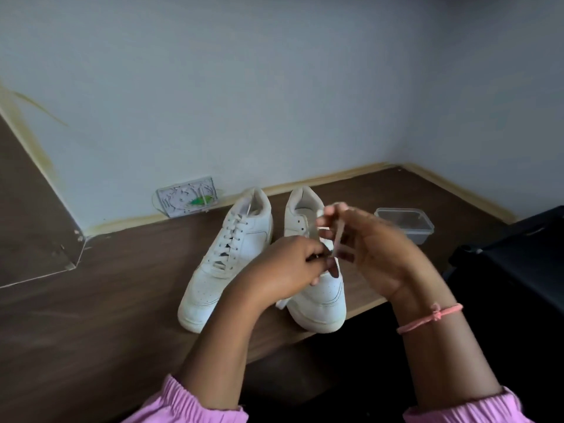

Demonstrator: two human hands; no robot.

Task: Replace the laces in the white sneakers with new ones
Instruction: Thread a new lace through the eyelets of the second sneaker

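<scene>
Your left hand [285, 264] pinches the lace [337, 239] low at the right sneaker [320, 297]; your right hand [370, 242] grips it higher. Left sneaker [225, 264] laced, on the bench [91, 300].

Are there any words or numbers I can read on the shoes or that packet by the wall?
None can be read.
Packet by the wall: white pattern and a green mark, too blurred to read.
Left sneaker and right sneaker: no visible writing.
Plastic container: no label visible.
</scene>
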